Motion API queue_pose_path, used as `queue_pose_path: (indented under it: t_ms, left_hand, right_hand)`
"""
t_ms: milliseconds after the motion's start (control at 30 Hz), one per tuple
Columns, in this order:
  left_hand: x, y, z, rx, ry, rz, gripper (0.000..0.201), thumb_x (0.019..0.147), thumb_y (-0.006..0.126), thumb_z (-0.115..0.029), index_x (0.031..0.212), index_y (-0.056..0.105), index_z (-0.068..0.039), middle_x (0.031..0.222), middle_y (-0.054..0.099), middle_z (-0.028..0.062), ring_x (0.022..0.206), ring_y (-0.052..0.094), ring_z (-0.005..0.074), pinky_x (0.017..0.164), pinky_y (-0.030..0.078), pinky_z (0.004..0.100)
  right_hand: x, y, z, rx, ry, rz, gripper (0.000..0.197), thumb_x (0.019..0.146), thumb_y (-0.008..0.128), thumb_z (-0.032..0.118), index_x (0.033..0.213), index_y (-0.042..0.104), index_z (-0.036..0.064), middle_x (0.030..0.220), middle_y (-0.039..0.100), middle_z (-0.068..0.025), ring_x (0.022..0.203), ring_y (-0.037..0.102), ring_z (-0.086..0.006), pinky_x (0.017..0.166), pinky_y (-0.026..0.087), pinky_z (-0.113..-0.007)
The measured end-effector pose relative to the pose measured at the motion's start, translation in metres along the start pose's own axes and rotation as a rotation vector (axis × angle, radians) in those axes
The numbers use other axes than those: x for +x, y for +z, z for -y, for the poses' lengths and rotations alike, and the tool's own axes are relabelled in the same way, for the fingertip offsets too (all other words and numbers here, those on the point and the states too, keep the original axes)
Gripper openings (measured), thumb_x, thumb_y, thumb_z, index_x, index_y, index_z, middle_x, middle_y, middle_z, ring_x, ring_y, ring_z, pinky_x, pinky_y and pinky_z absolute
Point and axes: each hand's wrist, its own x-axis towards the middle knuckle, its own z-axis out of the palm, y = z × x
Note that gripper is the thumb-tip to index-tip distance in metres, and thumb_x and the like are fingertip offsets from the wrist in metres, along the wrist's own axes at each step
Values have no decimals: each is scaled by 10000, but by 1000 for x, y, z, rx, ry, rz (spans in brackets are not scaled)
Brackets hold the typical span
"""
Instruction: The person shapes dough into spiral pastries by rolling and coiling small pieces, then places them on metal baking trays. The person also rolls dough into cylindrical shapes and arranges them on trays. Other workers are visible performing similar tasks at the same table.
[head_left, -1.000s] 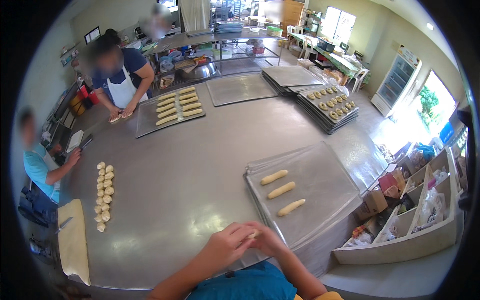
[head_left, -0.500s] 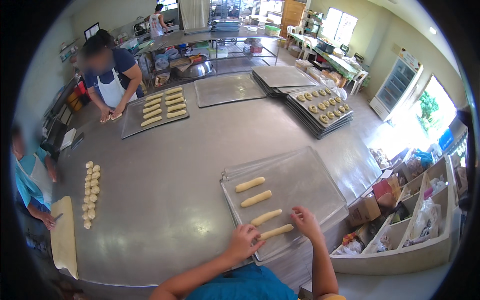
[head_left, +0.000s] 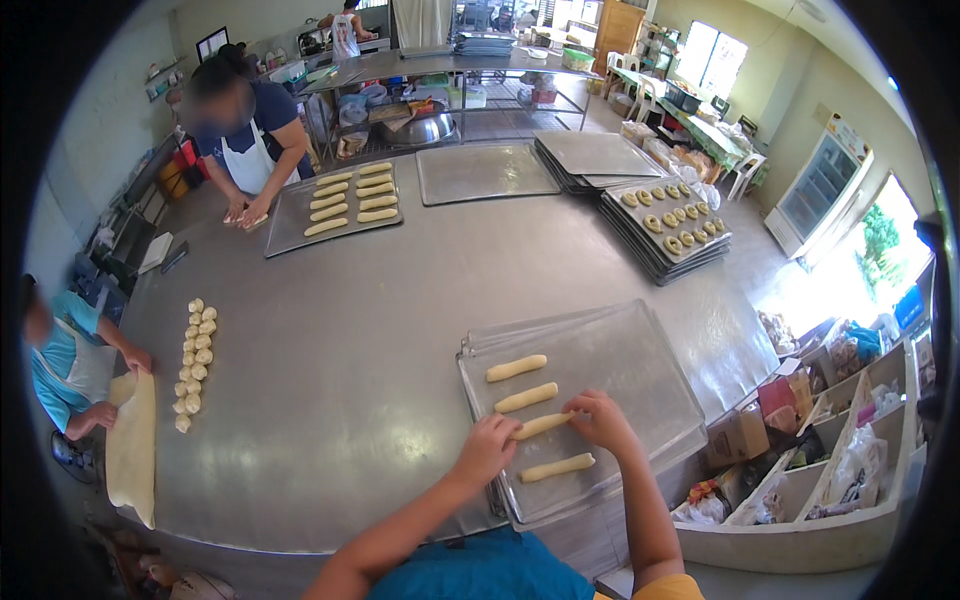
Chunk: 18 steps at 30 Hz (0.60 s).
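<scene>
A column of pale dough logs lies on the near metal baking tray (head_left: pixel 630 390), which rests on other trays at the table's right front. My left hand (head_left: pixel 488 448) pinches the left end of one dough log (head_left: pixel 542 426). At its other end, the fingers of my right hand (head_left: pixel 602 420) are closed on the tip. Nearer to me lies another dough log (head_left: pixel 557 468), touched by neither hand. Beyond my hands are a third dough log (head_left: pixel 526 397) and, farthest away, a dough log (head_left: pixel 516 368).
Dough balls (head_left: pixel 195 365) stand in a double row on the steel table (head_left: pixel 330 400). At left, a co-worker (head_left: pixel 75 350) handles a dough sheet (head_left: pixel 132 450). Another person (head_left: pixel 250 130) presses dough beside a filled tray (head_left: pixel 285 235). Ring-shaped doughs (head_left: pixel 672 220) top a tray stack.
Both my hands have gone from the nearest log to the one beyond it and now grip its ends. The left co-worker has both hands at the dough sheet's far end. The view has shifted slightly.
</scene>
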Motion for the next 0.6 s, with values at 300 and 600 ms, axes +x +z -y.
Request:
queue_pose_path:
  t_ms: [300,600]
  left_hand:
    - [-28,6,-25,37,164,130,294,814,727,-179,1074,650,-64,1013,627,111,957,590,320,845,493,402]
    - [-33,7,-21,-132,190,32,233,843,687,-100,1063,632,-47,975,617,117,898,620,322,788,526,385]
  right_hand:
    - [-60,-10,2,200,257,162,354,740,752,55,1079,666,109,1026,591,-90,888,617,-227,809,519,-349]
    - [-57,-12,-7,345,330,90,212,755,760,56,955,694,37,915,658,-66,802,662,-157,769,543,-276]
